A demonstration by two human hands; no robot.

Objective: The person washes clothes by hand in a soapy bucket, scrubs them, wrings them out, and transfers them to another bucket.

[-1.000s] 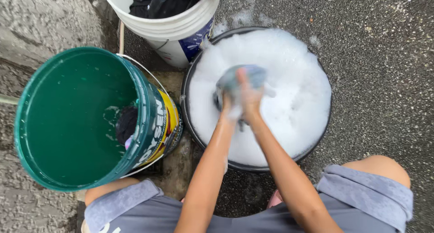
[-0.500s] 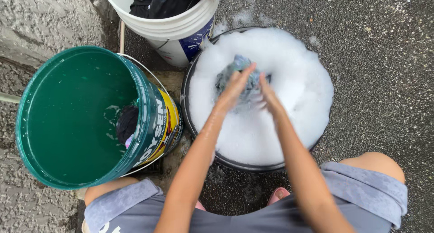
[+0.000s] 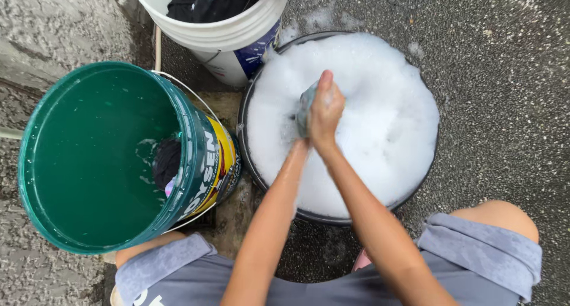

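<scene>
A round black basin (image 3: pixel 249 163) full of white foam sits on the ground in front of me. Over its middle my right hand (image 3: pixel 325 111) is closed around a wet grey-blue cloth (image 3: pixel 305 107). My left hand (image 3: pixel 298 138) is mostly hidden under the right one and the cloth, and it seems to grip the same cloth from below. Both forearms are wet and reach out from the bottom of the view.
A green bucket (image 3: pixel 53 223) of water with a dark garment (image 3: pixel 167 162) in it stands at the left, touching the basin. A white bucket (image 3: pixel 231 33) with dark clothes stands behind. Wet rough pavement lies all around; my knees frame the bottom.
My hands have come together over the foam, the right now covering the left. The cloth, spread between the hands before, is now bunched in one grip.
</scene>
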